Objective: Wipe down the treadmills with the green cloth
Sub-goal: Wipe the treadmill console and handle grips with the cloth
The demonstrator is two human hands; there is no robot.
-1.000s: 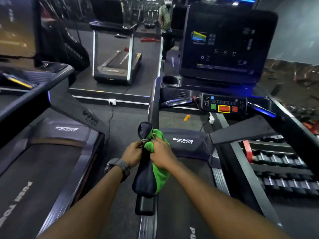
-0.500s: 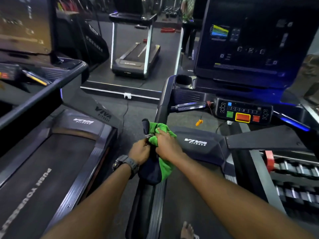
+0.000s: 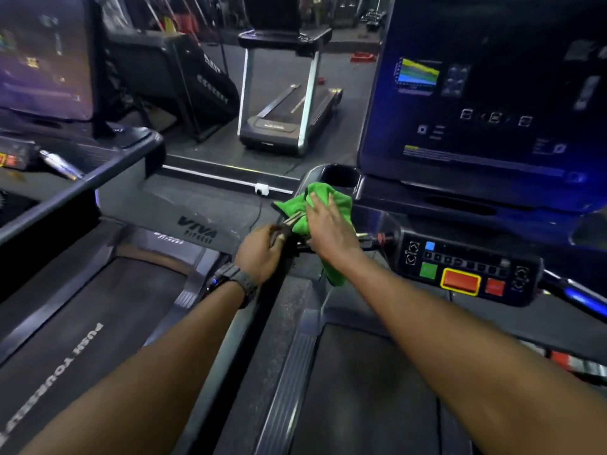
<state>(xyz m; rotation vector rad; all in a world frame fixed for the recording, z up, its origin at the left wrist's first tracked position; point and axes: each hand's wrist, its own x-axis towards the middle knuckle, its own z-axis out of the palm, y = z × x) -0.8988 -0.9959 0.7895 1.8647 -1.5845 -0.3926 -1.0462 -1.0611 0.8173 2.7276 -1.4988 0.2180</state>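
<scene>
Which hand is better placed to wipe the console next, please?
Probably the right hand: it lies flat on the green cloth, beside the control panel. The left hand grips the handrail, with no cloth.

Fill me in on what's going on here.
A person is standing on a treadmill in a gym, wiping it down. The right hand presses a green cloth flat against the top of the left handrail, just below the cup holder at the corner of the console. The left hand has its grip on the rail beside the cloth. The control panel with its coloured buttons sits untouched to the right, and another treadmill stands alongside on the left.
</scene>
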